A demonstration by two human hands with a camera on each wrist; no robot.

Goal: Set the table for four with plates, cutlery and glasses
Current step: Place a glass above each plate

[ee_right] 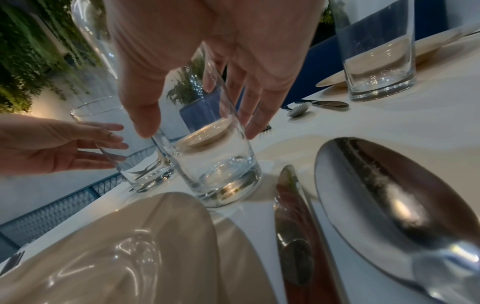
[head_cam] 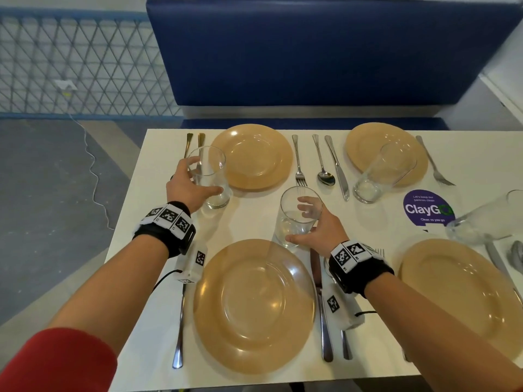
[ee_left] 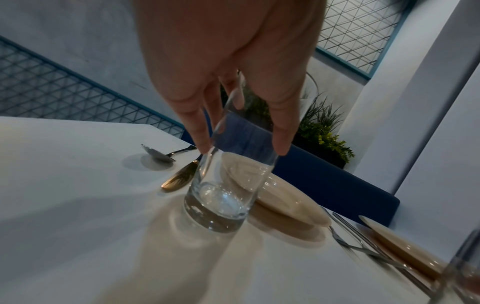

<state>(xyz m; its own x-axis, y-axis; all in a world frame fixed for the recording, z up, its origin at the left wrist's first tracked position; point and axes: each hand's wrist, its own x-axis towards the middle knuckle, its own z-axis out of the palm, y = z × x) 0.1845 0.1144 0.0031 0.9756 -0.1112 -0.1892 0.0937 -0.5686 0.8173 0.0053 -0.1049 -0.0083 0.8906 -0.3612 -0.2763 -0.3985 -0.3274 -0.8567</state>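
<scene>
Four tan plates lie on the white table [head_cam: 254, 222]: far left [head_cam: 254, 157], far right [head_cam: 365, 148], near left [head_cam: 252, 306] and near right [head_cam: 458, 292]. My left hand [head_cam: 205, 178] [ee_left: 242, 148] grips a clear glass [head_cam: 215, 165] [ee_left: 221, 197] standing left of the far-left plate. My right hand [head_cam: 298, 222] [ee_right: 200, 131] grips a second glass [head_cam: 291, 199] [ee_right: 221, 174] standing just beyond the near-left plate. A third glass [head_cam: 382, 174] stands by the far-right plate, and another glass [head_cam: 486, 219] at the right edge. Beside the plates lie a fork [head_cam: 298, 162], a spoon [head_cam: 322, 162] and a knife [head_cam: 338, 168].
A blue padded bench [head_cam: 311, 52] stands behind the table. A purple ClayGo sticker [head_cam: 427, 207] is on the tabletop at right. Left of the table are grey floor, a white cable [head_cam: 93, 176] and a mesh railing [head_cam: 70, 66]. A fork [head_cam: 179, 321] and a knife [head_cam: 321, 306] flank the near-left plate.
</scene>
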